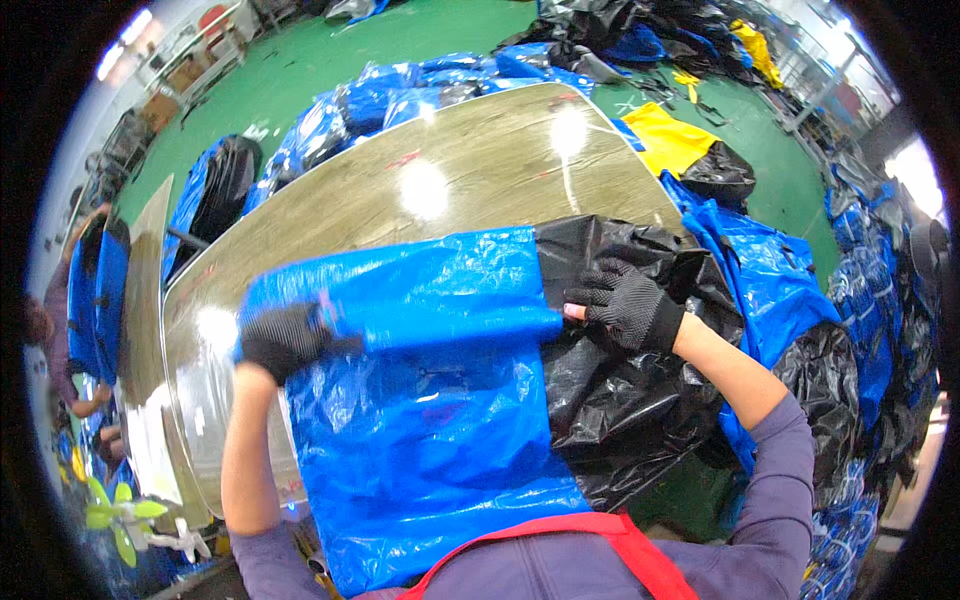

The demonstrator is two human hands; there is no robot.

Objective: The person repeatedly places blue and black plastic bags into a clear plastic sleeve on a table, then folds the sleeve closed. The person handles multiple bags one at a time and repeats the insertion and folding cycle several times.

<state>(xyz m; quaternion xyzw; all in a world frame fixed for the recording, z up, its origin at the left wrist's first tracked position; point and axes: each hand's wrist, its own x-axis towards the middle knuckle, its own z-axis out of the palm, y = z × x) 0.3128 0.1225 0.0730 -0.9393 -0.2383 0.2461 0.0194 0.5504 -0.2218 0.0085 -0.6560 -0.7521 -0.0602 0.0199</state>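
Your right hand [632, 305], fingers extended on the black panel [625, 420], lies nearer the seam [547, 400] than your blurred left hand [288, 338], whose grip I cannot determine

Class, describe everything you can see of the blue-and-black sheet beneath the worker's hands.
The sheet looks like glossy plastic: a broad blue part meets a crumpled black part on the right along a fairly straight line. A fold or overlapping edge crosses the blue. It lies over the wood-patterned table, its near end reaching toward the person's body. The gloved left hand, blurred, is at its blue left side; the gloved right hand rests on the black.
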